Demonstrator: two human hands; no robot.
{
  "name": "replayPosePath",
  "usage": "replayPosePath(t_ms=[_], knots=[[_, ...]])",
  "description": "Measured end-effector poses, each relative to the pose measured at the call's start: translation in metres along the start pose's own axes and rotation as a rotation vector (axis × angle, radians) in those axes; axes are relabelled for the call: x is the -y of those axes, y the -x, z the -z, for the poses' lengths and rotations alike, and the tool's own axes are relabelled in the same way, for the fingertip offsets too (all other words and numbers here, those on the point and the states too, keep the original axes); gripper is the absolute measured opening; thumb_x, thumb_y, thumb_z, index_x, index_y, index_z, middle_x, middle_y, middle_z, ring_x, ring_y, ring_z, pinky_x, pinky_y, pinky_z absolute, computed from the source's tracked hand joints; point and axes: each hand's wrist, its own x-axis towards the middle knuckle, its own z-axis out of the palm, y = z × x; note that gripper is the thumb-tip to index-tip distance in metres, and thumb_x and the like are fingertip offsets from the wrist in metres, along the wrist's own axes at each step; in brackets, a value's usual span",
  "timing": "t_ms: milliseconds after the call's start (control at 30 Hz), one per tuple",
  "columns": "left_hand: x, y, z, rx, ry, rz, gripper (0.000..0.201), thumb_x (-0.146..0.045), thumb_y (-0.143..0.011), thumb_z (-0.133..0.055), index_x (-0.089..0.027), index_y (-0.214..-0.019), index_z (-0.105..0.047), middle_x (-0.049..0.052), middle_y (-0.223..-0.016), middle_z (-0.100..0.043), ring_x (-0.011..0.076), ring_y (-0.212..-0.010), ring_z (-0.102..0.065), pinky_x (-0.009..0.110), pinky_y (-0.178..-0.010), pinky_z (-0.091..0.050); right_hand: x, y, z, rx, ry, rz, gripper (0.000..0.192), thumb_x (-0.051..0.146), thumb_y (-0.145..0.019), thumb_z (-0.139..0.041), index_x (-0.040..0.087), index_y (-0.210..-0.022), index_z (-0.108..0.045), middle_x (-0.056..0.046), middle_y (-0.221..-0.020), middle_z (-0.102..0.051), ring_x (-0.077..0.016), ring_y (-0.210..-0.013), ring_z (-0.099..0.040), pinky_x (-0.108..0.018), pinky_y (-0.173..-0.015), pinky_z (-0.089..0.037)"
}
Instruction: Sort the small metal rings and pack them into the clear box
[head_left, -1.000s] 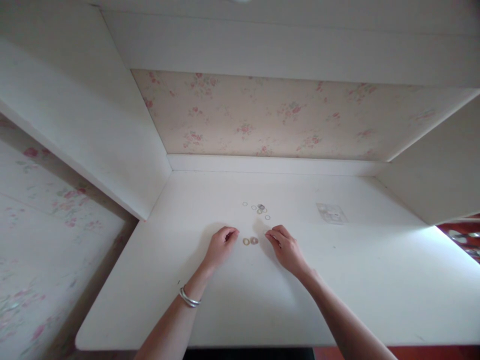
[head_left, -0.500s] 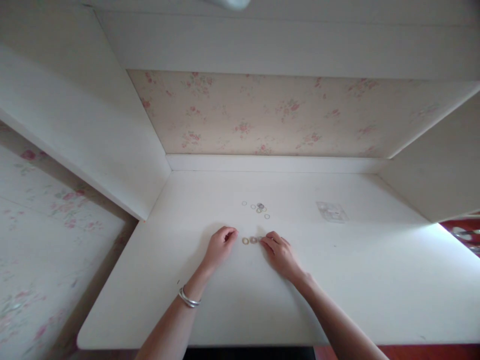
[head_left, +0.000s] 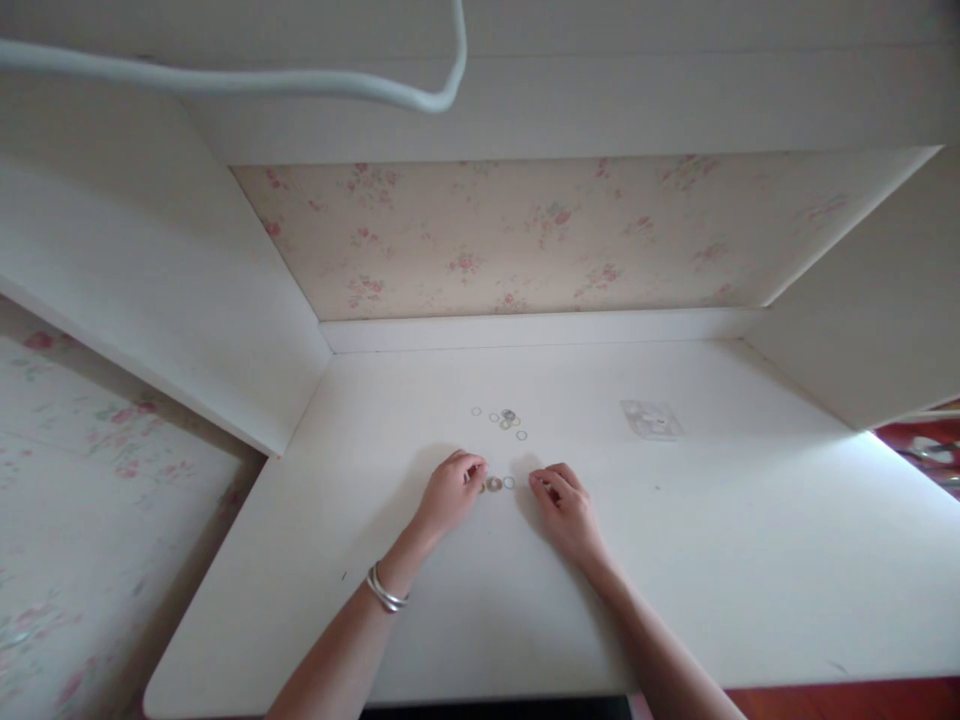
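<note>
My left hand (head_left: 450, 490) is closed, with thumb and fingertips pinched over the left end of a short row of small rings. Those fingertips partly cover a gold-coloured ring (head_left: 482, 489); whether they grip it is hidden. Beside it lies a thicker brownish ring (head_left: 494, 484), and then a thin ring (head_left: 509, 482). To the right of the row, my right hand (head_left: 564, 505) rests on the table with its fingers drawn together. A small gap separates it from the thin ring, and nothing shows in its fingertips.
Farther back lies a loose cluster of small rings (head_left: 508, 418), with a thin ring (head_left: 476, 411) off to its left. A clear flat plastic packet (head_left: 651, 420) is at right on the white table (head_left: 720, 560). Side panels stand left and right; a white cable (head_left: 300, 83) hangs overhead.
My right hand has let go of the thin ring and moved right, off the row. My left hand has moved right over the gold-coloured ring. The view has shifted, bringing the cable in.
</note>
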Motion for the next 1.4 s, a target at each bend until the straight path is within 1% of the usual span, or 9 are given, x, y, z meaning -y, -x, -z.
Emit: replayPosePath(t_ms=[133, 233, 400, 567, 767, 900, 1133, 1267, 1400], knots=[[-0.019, -0.023, -0.018, 0.083, -0.122, -0.071, 0.02, -0.029, -0.087, -0.047, -0.021, -0.094, -0.065, 0.004, -0.094, -0.063, 0.0148, -0.079, -0.06, 0.025, -0.076, -0.045, -0.004, -0.004, 0.0, -0.028, -0.063, -0.054, 0.032, 0.043, -0.09, -0.043, 0.02, -0.085, -0.065, -0.005, -0.086, -0.059, -0.0104, -0.056, -0.051, -0.024, -0.054, -0.043], [-0.026, -0.043, -0.031, 0.094, -0.228, -0.086, 0.02, -0.027, -0.086, -0.05, -0.023, -0.099, -0.064, 0.005, -0.103, -0.063, 0.0162, -0.084, -0.061, 0.026, -0.078, -0.045, -0.006, -0.005, 0.001, -0.037, -0.092, -0.064, 0.031, 0.042, -0.089, -0.044, 0.02, -0.086, -0.065, -0.005, -0.086, -0.059, -0.0102, -0.057, -0.051, -0.024, -0.055, -0.043], [-0.029, -0.066, -0.049, 0.092, -0.399, -0.103, 0.022, -0.025, -0.086, -0.049, -0.022, -0.102, -0.064, 0.007, -0.111, -0.059, 0.0193, -0.096, -0.058, 0.028, -0.083, -0.044, -0.008, -0.006, 0.002, -0.031, -0.112, -0.056, 0.028, 0.039, -0.09, -0.044, 0.02, -0.085, -0.065, -0.004, -0.085, -0.058, -0.0096, -0.057, -0.051, -0.024, -0.055, -0.042], [-0.026, -0.073, -0.054, 0.131, -0.396, -0.072, 0.019, -0.023, -0.087, -0.048, -0.021, -0.092, -0.067, 0.007, -0.109, -0.059, 0.0176, -0.094, -0.057, 0.026, -0.083, -0.043, -0.008, -0.006, 0.003, -0.03, -0.105, -0.04, 0.027, 0.036, -0.089, -0.044, 0.02, -0.084, -0.065, -0.004, -0.085, -0.059, -0.0091, -0.056, -0.051, -0.023, -0.054, -0.043], [-0.02, -0.067, -0.05, 0.171, -0.357, -0.101, 0.019, -0.02, -0.085, -0.05, -0.02, -0.077, -0.067, 0.008, -0.094, -0.062, 0.0198, -0.083, -0.06, 0.028, -0.076, -0.043, -0.008, -0.006, 0.002, -0.02, -0.109, -0.036, 0.027, 0.037, -0.089, -0.045, 0.02, -0.085, -0.066, -0.004, -0.086, -0.059, -0.01, -0.06, -0.053, -0.023, -0.057, -0.044], [-0.019, -0.056, -0.041, 0.193, -0.381, -0.13, 0.016, -0.02, -0.085, -0.05, -0.02, -0.081, -0.065, 0.007, -0.094, -0.061, 0.019, -0.081, -0.06, 0.028, -0.073, -0.042, -0.007, -0.006, 0.004, -0.001, -0.102, -0.044, 0.026, 0.036, -0.09, -0.045, 0.02, -0.086, -0.066, -0.004, -0.087, -0.059, -0.0101, -0.06, -0.053, -0.023, -0.058, -0.044], [-0.025, -0.025, -0.021, 0.194, -0.375, -0.179, 0.018, -0.023, -0.09, -0.044, -0.021, -0.086, -0.062, 0.004, -0.091, -0.058, 0.0162, -0.083, -0.059, 0.026, -0.074, -0.043, -0.008, -0.006, 0.003, 0.011, -0.095, -0.055, 0.027, 0.037, -0.09, -0.045, 0.021, -0.087, -0.067, -0.004, -0.088, -0.059, -0.0115, -0.066, -0.055, -0.023, -0.061, -0.045], [-0.028, -0.013, -0.019, 0.224, -0.39, -0.189, 0.019, -0.023, -0.09, -0.045, -0.021, -0.087, -0.063, 0.004, -0.091, -0.058, 0.0159, -0.084, -0.058, 0.025, -0.076, -0.043, -0.009, -0.005, 0.001, 0.008, -0.091, -0.054, 0.027, 0.037, -0.09, -0.046, 0.021, -0.088, -0.067, -0.004, -0.088, -0.059, -0.0107, -0.063, -0.054, -0.023, -0.059, -0.044], [-0.027, -0.01, -0.021, 0.251, -0.426, -0.192, 0.019, -0.023, -0.091, -0.045, -0.021, -0.088, -0.064, 0.004, -0.091, -0.058, 0.0154, -0.083, -0.058, 0.025, -0.076, -0.043, -0.01, -0.005, 0.0, 0.0, -0.091, -0.043, 0.027, 0.038, -0.09, -0.046, 0.02, -0.088, -0.067, -0.004, -0.087, -0.059, -0.0102, -0.061, -0.054, -0.023, -0.059, -0.044]])
